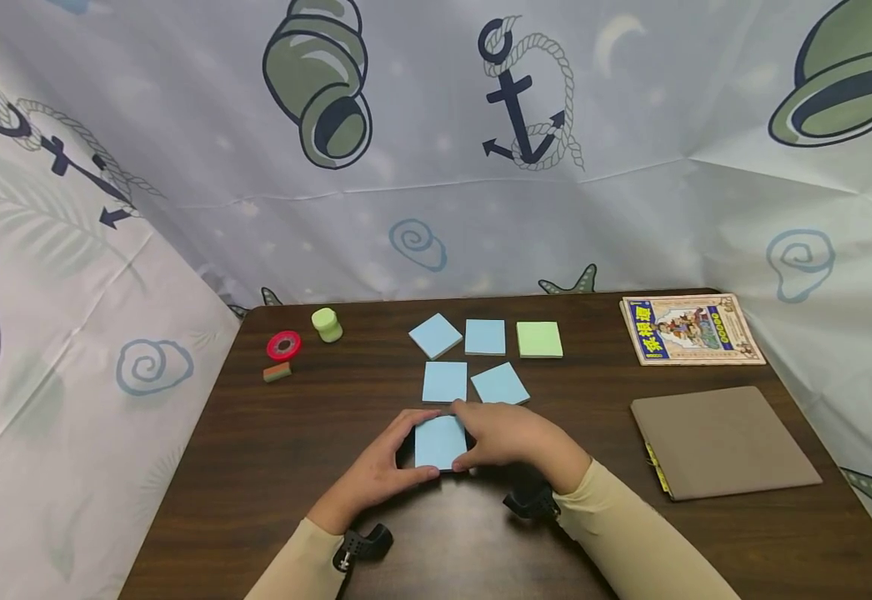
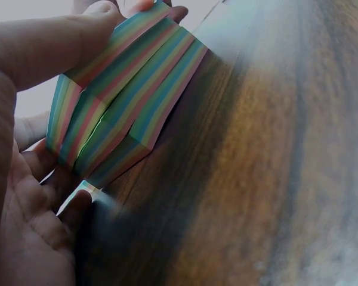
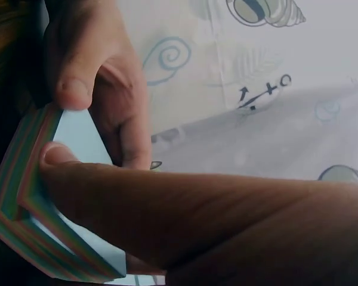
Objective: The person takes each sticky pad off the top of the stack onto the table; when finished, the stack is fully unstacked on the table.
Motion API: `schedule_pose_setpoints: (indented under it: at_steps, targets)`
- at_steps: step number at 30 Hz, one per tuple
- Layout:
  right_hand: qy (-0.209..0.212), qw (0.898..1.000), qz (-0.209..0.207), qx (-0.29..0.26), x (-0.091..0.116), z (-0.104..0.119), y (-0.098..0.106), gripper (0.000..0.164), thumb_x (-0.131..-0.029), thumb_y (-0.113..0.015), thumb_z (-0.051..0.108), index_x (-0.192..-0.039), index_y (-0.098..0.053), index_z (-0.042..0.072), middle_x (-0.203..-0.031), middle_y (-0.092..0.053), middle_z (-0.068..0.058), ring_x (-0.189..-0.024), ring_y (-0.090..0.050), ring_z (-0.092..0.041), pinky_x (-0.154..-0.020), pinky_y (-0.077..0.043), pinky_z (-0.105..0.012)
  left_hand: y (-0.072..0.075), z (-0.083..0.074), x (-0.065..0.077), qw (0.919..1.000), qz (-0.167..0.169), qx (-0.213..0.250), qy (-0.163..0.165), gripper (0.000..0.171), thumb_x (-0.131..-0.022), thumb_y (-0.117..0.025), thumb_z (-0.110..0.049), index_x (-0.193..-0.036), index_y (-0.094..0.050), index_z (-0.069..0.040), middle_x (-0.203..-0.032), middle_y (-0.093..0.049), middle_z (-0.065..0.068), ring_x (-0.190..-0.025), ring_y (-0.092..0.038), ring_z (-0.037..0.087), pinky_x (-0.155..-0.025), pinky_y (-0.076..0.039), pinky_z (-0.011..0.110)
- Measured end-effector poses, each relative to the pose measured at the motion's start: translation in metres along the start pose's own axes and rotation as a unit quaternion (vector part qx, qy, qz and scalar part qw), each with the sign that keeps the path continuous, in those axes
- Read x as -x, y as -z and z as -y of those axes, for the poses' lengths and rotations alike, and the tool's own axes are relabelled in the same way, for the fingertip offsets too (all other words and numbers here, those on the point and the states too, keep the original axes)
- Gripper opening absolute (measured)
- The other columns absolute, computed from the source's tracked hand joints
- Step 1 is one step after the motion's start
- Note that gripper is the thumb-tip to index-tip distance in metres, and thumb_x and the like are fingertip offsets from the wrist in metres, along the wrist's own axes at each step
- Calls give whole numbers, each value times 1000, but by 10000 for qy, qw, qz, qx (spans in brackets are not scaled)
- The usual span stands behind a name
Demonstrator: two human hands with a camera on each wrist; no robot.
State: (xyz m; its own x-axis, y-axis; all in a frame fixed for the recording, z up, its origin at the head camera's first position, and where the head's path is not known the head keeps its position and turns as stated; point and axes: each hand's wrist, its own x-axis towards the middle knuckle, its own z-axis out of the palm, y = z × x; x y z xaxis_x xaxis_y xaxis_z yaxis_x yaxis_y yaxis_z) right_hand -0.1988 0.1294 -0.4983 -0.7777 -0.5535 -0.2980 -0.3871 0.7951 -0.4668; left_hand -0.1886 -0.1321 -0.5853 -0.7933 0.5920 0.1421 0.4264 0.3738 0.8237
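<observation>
A stack of sticky note pads with a light blue top stands on the table between my two hands. Its striped, multicoloured edges show in the left wrist view, where the stacked pads sit slightly out of line with each other. My left hand grips the stack from the left, thumb at the near side and fingers at the far side. From the right, my right hand holds it too, its thumb by the near right corner. Behind lie more pads: several blue ones, including one blue pad, and a green pad.
At the far left are a red ring-shaped roll, a pale green spool-shaped object and a small orange-and-green block. An illustrated booklet stack lies at the back right, with a brown folder nearer. Printed cloth hangs behind the table.
</observation>
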Motion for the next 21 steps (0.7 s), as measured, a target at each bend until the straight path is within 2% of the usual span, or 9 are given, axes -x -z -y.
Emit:
schedule_pose_setpoints:
  at_steps: [3, 6, 11, 16, 21]
  targets:
    - [248, 9996, -38, 124, -1, 0, -1, 74, -86, -92, 51, -138, -56, 14, -115, -69, 4, -94, -64, -12, -86, -54, -38, 1, -1, 0, 10000, 3, 23, -2, 79, -95, -87, -37, -162, -48, -27, -160, -52, -5, -141, -53, 18, -117, -40, 27]
    - [317, 9993, -87, 200, -2, 0, -1, 78, -84, -93, 53, -139, -54, 15, -117, -71, 2, -95, -65, -12, -87, -55, -38, 2, -2, -1, 10000, -14, 54, 26, 79, -95, -88, -38, -162, -47, -30, -160, -52, -7, -141, -53, 19, -116, -39, 25]
    - [263, 9994, -134, 156, -4, 0, 1, 77, -83, -94, 51, -137, -53, 14, -114, -73, -1, -92, -65, -14, -84, -54, -40, 2, -1, -3, 9999, -90, 16, -54, 80, -94, -89, -37, -162, -47, -31, -160, -52, -6, -140, -55, 21, -115, -40, 24]
    - [243, 9996, -5, -143, -4, -1, -1, 76, -83, -96, 47, -135, -50, 14, -111, -72, -2, -92, -65, -15, -85, -54, -40, 0, 0, -1, 10000, -63, 10, -50, 82, -93, -89, -38, -163, -47, -29, -161, -52, -7, -144, -53, 19, -117, -38, 23]
    - [93, 9995, 70, -308, -5, -1, -5, 78, -84, -96, 44, -137, -46, 16, -111, -72, -3, -93, -65, -16, -87, -53, -40, -1, 1, 0, 10000, -79, -12, -31, 83, -93, -89, -38, -163, -47, -27, -161, -52, -7, -142, -53, 17, -117, -41, 30]
